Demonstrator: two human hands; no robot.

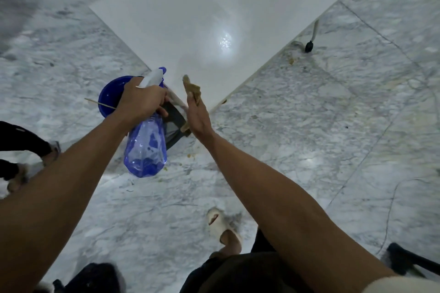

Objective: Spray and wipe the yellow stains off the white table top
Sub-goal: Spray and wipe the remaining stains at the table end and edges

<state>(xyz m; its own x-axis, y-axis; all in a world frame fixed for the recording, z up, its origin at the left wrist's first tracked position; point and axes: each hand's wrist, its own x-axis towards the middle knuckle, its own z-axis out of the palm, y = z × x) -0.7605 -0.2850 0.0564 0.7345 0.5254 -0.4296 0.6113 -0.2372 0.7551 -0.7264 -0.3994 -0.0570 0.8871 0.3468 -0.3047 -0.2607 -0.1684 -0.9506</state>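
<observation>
The white table top (214,19) fills the upper middle, with one corner pointing toward me and a wet, shiny patch near its centre. My left hand (140,100) grips a clear blue spray bottle (146,147) by its white trigger head, nozzle aimed at the table. My right hand (198,116) holds a yellow-brown stained cloth (191,88) pressed flat against the near corner of the table. No yellow stain shows on the table top itself.
A blue bucket (112,93) with a thin stick across it stands on the marble floor left of the corner. A dark bin with a clear liner (175,123) sits under my hands. Yellow crumbs (291,60) lie near the black-tipped table leg (309,46). My sandalled foot (223,228) is below.
</observation>
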